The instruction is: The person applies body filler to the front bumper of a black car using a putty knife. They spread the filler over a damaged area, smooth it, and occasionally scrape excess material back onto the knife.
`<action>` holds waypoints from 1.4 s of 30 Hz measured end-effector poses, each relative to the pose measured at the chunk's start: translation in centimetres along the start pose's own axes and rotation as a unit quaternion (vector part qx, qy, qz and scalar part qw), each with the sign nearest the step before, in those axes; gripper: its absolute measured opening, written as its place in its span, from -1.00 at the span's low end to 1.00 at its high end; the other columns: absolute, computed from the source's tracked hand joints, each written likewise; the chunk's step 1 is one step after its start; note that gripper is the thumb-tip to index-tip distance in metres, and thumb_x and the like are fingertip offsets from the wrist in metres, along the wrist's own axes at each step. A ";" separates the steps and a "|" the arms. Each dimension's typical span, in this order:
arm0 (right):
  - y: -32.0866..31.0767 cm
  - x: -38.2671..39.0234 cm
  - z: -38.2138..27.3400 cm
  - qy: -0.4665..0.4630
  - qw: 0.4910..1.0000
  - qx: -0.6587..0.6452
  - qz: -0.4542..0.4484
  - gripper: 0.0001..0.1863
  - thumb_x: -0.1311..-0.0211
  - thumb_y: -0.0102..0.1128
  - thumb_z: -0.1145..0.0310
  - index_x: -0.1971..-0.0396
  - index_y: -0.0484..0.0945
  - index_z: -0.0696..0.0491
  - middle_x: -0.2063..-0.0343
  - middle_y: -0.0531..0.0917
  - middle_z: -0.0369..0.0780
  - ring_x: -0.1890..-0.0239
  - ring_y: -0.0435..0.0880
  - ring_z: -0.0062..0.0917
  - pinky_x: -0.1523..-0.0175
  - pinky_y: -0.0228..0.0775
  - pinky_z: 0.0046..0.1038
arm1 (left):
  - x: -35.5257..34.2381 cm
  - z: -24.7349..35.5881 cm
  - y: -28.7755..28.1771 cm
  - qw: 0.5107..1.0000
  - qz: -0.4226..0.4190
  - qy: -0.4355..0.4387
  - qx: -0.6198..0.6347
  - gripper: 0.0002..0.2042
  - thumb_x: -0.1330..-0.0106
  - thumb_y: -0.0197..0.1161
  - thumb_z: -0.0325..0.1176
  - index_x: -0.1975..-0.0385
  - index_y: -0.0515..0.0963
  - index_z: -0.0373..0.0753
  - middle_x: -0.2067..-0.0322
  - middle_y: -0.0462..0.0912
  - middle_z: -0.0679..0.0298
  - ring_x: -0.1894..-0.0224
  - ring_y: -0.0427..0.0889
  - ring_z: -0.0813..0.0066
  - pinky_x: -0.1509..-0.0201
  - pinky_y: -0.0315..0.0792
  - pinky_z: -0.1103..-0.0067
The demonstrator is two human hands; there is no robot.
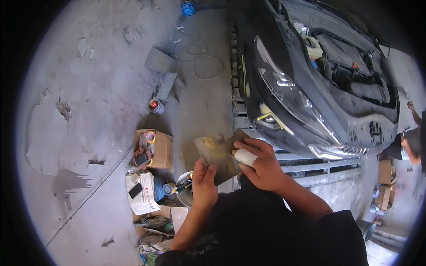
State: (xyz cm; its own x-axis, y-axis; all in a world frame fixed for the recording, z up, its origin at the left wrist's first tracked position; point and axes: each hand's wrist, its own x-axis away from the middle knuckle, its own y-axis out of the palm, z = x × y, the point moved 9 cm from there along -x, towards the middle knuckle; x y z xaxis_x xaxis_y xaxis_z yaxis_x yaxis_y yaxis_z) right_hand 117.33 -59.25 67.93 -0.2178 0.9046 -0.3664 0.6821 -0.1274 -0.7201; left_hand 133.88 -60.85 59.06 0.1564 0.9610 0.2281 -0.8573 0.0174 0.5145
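My left hand (206,181) is closed on the edge of a flat, thin plate (208,148) smeared with yellowish material. My right hand (262,166) grips a dark flat scraper (237,136) that overlaps the plate's right side; a white wrapping (245,157) covers one of its fingers. Both hands are in front of my dark shirt, at the middle of the view. Just right of them is a dark car (301,115) with its engine bay uncovered and yellow masking tape (279,124) on its front bumper.
Left are a cardboard box (162,150) of tape rolls, newspapers with a phone (135,190), and a bucket (182,199). Farther up lie a small stool (168,86) and a coiled hose (208,71). Wooden pallets (319,170) border the car. Another person's arm (412,155) shows at far right.
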 end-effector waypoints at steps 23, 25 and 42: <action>3.6 -16.3 15.0 0.263 0.806 -0.530 0.008 -0.58 -0.36 0.11 0.51 -0.21 0.43 0.13 -0.20 0.50 -0.17 -0.17 0.56 -0.40 -0.28 0.42 -0.26 | -24.7 13.8 -3.1 0.938 0.071 0.236 -0.242 -0.81 -0.49 0.05 -0.46 -0.01 0.47 -0.34 0.14 0.63 0.27 0.10 0.56 0.55 -0.01 0.39 0.64; 5.7 -18.6 16.1 0.264 0.702 -0.659 0.060 -0.54 -0.35 0.15 0.49 -0.23 0.41 0.10 -0.17 0.51 -0.15 -0.16 0.56 -0.33 -0.26 0.44 -0.17 | -28.7 14.8 -5.0 0.963 0.043 0.199 -0.178 -0.80 -0.48 0.06 -0.48 -0.02 0.47 -0.33 0.12 0.62 0.30 0.06 0.53 0.58 -0.10 0.35 0.65; 15.4 -32.9 21.4 0.297 0.563 -0.703 0.317 -0.52 -0.36 0.18 0.40 -0.24 0.38 0.11 -0.02 0.61 -0.13 0.01 0.68 -0.36 -0.15 0.51 -0.27 | -57.6 16.0 -7.4 0.963 -0.170 -0.112 -0.177 -0.79 -0.37 0.16 -0.47 0.03 0.46 -0.29 0.09 0.59 0.31 0.07 0.52 0.57 -0.12 0.36 0.57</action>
State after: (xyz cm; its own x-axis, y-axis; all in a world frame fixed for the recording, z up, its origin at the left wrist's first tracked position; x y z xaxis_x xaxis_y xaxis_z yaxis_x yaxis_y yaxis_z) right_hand 120.04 -99.69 56.25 0.3669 0.8888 0.2746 0.4612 -0.4301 0.7761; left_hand 139.04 -120.71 55.37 0.5256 0.8002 0.2888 -0.8450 0.4515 0.2866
